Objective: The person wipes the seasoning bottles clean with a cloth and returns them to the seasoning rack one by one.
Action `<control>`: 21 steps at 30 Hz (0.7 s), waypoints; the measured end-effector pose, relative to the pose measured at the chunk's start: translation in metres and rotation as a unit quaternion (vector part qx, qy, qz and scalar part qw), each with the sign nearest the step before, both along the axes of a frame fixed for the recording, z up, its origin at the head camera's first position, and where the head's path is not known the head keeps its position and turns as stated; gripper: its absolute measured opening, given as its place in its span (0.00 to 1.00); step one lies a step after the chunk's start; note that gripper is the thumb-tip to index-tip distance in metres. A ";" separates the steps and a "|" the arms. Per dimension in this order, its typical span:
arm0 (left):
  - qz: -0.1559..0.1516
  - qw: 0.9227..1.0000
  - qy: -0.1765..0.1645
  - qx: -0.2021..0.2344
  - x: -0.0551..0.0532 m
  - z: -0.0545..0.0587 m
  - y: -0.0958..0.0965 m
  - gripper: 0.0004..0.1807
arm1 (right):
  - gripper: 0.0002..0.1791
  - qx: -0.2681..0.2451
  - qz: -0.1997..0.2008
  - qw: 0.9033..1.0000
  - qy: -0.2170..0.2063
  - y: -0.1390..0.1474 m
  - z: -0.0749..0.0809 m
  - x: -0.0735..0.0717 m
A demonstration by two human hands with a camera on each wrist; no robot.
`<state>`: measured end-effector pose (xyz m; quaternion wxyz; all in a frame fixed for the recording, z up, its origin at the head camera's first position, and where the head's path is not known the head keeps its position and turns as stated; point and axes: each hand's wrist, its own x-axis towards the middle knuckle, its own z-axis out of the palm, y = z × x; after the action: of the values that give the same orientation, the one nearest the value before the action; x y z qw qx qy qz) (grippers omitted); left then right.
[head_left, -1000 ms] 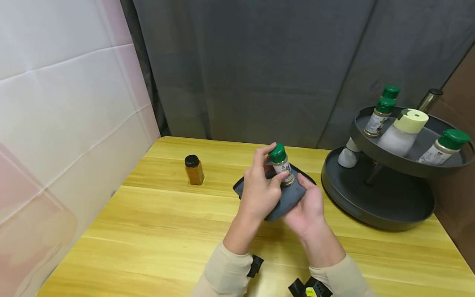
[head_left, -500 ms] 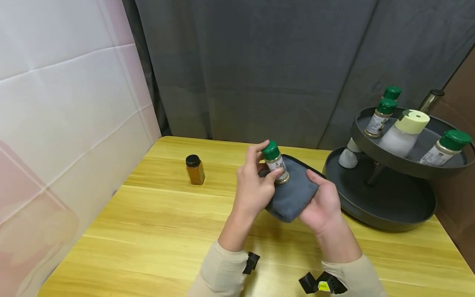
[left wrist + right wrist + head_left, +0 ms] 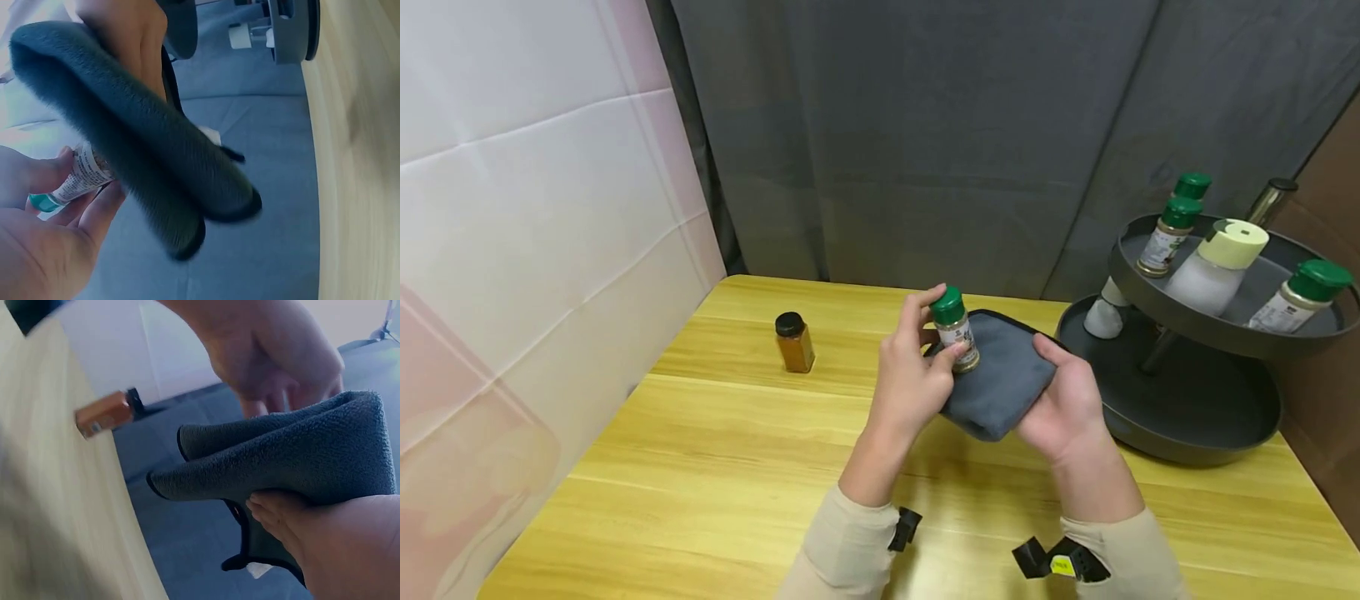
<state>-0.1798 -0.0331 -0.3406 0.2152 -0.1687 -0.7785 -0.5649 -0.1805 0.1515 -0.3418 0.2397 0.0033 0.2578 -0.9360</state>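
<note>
My left hand grips a small spice jar with a green cap and a white printed label. The jar tilts a little, its cap toward the upper left in the head view. Over my right palm lies a folded dark grey cloth, which my right hand holds with the thumb along its right edge. The jar's base overlaps the cloth's left part in the head view. From the left wrist, the folded cloth covers one end of the jar. My right fingers are mostly hidden under the cloth.
A square bottle of orange-brown spice with a black lid stands on the wooden table. At right, a dark two-tier rack holds several green-capped jars and a white bottle with a pale yellow cap.
My right hand has moved to the right with the cloth, which now shows more of its flat face. My left hand has shifted slightly left with the jar.
</note>
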 end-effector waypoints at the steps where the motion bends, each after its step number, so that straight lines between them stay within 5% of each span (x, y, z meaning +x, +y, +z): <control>1: 0.003 1.000 0.004 -0.002 0.000 0.000 0.000 0.38 | 0.35 -0.008 -0.007 1.000 0.000 0.002 0.001 -0.001; 7: -0.003 1.000 0.026 -0.004 0.000 0.000 0.004 0.37 | 0.35 -0.005 0.000 1.000 0.011 -0.014 -0.005 -0.001; 15: -0.009 1.000 0.006 0.002 -0.002 -0.001 0.001 0.36 | 0.37 0.032 0.018 0.999 -0.007 -0.025 -0.007 0.002; 21: -0.005 1.000 -0.003 0.017 -0.003 0.001 -0.003 0.37 | 0.36 -0.034 -0.003 0.999 0.003 -0.001 0.002 -0.003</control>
<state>-0.1828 -0.0364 -0.3393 0.2131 -0.1669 -0.7685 -0.5798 -0.1837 0.1503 -0.3396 0.2359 -0.0072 0.2267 -0.9450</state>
